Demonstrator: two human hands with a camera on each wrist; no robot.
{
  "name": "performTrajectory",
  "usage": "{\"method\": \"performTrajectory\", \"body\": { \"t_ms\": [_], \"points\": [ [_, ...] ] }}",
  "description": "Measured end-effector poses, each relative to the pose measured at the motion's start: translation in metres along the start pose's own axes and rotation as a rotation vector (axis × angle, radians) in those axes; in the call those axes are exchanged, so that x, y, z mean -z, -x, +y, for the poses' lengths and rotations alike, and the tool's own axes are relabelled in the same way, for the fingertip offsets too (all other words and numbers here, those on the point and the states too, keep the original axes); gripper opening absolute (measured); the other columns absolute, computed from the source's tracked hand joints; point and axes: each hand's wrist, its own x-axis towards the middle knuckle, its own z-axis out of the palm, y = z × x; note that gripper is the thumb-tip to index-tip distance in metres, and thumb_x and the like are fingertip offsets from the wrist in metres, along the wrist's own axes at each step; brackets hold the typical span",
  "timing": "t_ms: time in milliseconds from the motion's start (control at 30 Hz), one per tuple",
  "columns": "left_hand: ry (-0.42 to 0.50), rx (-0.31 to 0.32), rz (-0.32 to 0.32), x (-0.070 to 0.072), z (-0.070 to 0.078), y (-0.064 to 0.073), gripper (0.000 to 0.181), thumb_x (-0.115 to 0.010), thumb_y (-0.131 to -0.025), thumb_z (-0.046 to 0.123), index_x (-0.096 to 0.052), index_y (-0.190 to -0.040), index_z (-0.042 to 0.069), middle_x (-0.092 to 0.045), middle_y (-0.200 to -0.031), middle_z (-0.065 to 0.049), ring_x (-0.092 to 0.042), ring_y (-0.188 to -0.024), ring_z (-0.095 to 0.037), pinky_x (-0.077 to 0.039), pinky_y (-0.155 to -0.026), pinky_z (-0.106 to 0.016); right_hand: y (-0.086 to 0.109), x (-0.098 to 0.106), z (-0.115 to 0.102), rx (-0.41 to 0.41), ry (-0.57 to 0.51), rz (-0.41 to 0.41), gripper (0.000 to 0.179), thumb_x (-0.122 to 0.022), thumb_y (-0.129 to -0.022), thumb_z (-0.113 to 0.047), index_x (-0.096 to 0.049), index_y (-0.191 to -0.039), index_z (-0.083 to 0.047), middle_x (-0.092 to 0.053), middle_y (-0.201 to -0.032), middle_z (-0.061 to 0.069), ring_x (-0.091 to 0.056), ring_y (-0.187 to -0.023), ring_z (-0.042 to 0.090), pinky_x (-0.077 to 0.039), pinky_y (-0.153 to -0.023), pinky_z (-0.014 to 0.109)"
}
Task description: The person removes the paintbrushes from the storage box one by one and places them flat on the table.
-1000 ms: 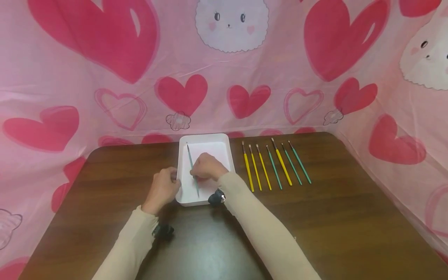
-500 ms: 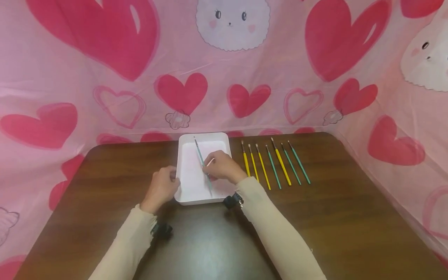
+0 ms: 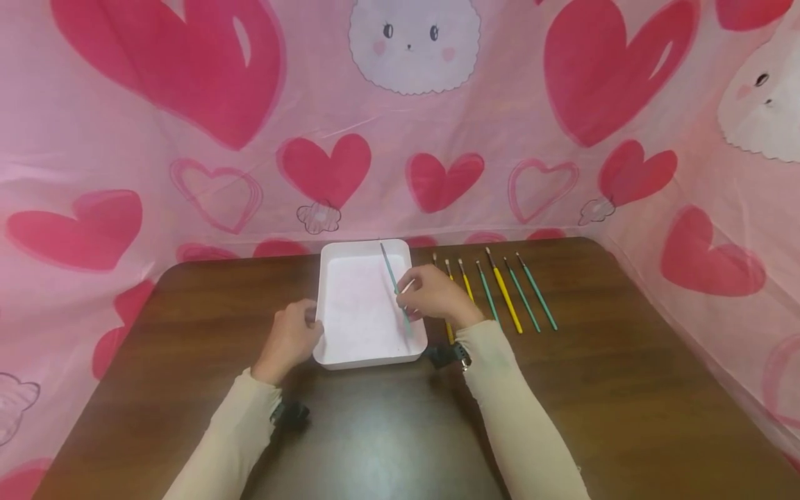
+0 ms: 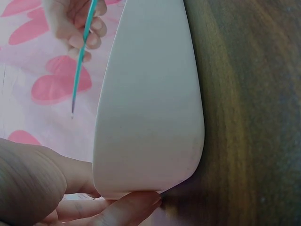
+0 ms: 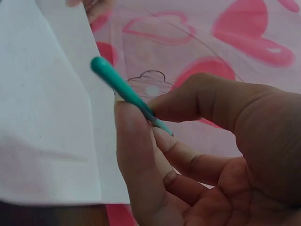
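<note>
My right hand (image 3: 432, 294) pinches a slim teal paintbrush (image 3: 389, 268) by its handle, between thumb and fingertips. The brush is over the right side of a shallow white tray (image 3: 353, 305), bristles pointing away from me. In the right wrist view the rounded teal handle end (image 5: 113, 77) leans over the tray's wall (image 5: 77, 70). My left hand (image 3: 291, 336) holds the tray's left edge. Up close in the left wrist view, its thumb is at the rim and its fingers (image 4: 131, 207) lie along the outer wall.
Right of the tray, several yellow paintbrushes (image 3: 506, 298) and teal paintbrushes (image 3: 536, 290) lie in a row on the brown wooden table (image 3: 625, 389). My right hand and sleeve cover parts of the nearest ones. A pink heart-patterned cloth (image 3: 512, 90) hangs around the table's back and sides.
My right hand has lifted the teal paintbrush from the tray's floor and carried it rightward to the tray's right side. My left hand has stayed at the tray's left edge.
</note>
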Motion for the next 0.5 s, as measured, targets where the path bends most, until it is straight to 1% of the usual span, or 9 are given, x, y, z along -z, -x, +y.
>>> {"method": "performTrajectory", "body": {
  "t_ms": [267, 433, 500],
  "points": [
    [-0.001, -0.004, 0.001, -0.001, 0.0, -0.001, 0.045, -0.058, -0.098, 0.007, -0.053, -0.141, -0.003, -0.063, -0.132, -0.027, -0.065, -0.114, -0.041, -0.055, -0.1, -0.057, 0.002, 0.019, 0.011, 0.013, -0.036, -0.027, 0.025, -0.07, -0.091, -0.014, -0.064, -0.113, -0.002, -0.069, -0.097, 0.016, -0.072, -0.076, 0.026, -0.065, -0.075, 0.039],
    [0.002, -0.005, -0.002, -0.002, -0.001, -0.002, 0.046, -0.059, -0.098, 0.008, -0.052, -0.142, -0.003, -0.063, -0.133, -0.026, -0.065, -0.114, -0.041, -0.055, -0.1, -0.057, 0.002, 0.033, 0.018, 0.017, -0.03, -0.026, 0.027, -0.069, -0.093, -0.014, -0.063, -0.116, -0.001, -0.071, -0.101, 0.017, -0.072, -0.078, 0.025, -0.065, -0.076, 0.037],
    [0.0, -0.007, 0.001, -0.002, -0.002, -0.001, 0.046, -0.059, -0.098, 0.008, -0.052, -0.142, -0.003, -0.063, -0.134, -0.026, -0.065, -0.114, -0.041, -0.055, -0.1, -0.056, 0.003, 0.037, 0.02, 0.015, -0.03, -0.015, 0.027, -0.069, -0.093, -0.014, -0.063, -0.116, -0.002, -0.07, -0.102, 0.017, -0.072, -0.079, 0.026, -0.065, -0.078, 0.04]
  ]
}}
